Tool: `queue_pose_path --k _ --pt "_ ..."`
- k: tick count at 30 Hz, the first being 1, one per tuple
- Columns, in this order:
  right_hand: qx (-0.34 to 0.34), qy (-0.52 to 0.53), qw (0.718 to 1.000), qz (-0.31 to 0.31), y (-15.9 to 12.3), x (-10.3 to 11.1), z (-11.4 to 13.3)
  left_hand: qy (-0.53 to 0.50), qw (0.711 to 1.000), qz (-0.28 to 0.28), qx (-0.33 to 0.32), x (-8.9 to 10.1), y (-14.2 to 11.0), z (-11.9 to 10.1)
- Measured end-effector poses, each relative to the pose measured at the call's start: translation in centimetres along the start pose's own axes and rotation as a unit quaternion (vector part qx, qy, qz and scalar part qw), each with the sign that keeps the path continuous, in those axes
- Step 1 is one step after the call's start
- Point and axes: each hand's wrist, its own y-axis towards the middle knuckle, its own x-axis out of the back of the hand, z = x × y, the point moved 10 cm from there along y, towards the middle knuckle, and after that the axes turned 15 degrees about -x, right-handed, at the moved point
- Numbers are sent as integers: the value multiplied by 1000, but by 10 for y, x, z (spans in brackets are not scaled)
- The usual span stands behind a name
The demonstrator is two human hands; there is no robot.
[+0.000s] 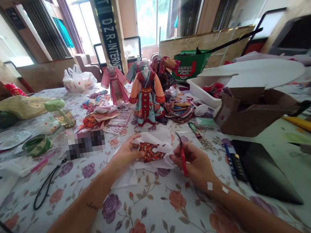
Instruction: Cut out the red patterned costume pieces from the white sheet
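Note:
My left hand (127, 153) pinches a small red patterned fabric piece (150, 151) that lies on white cloth (159, 139) over the flowered tablecloth. My right hand (196, 163) is closed around red-handled scissors (182, 155), whose blades point up beside the fabric's right edge. Just behind the cloth stands a small doll dress in red, orange and teal (147, 98).
A pink doll dress (115, 84) and more dressed figures stand further back among fabric scraps. A brown cardboard box (252, 111) sits to the right, a black tablet (264, 172) and a pen row near it. A black cord (47, 185) lies on the left.

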Motion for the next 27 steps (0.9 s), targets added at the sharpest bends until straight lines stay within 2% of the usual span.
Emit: queue_pose_path --k 6,10,12,13,14,15,17,18,23,27 --pt "3 -49 998 -40 2 3 -2 161 985 -38 -46 41 13 -10" --pt "-1 -66 997 -36 4 2 -1 289 946 -99 -106 66 9 -39" --pt "-3 -69 997 -30 4 0 -1 364 912 -116 -148 64 2 -58" --pt "-5 -70 997 -26 4 -1 -2 428 881 -110 -168 57 -2 -67" --pt "-6 -70 997 -24 4 -2 -2 480 855 -91 -173 48 -5 -70" --pt "-8 -70 997 -22 4 -2 -3 507 845 -61 -159 39 -6 -66" --pt "-11 -70 997 -23 5 -1 -5 513 850 4 -118 23 -7 -49" --pt "-12 -70 997 -23 5 -1 -6 509 854 13 -108 18 -7 -43" --pt "-20 -63 998 -15 8 -2 -9 417 901 -12 -116 14 -2 -24" --pt "-19 -58 998 -6 7 -5 -7 350 928 -16 -124 13 3 -22"
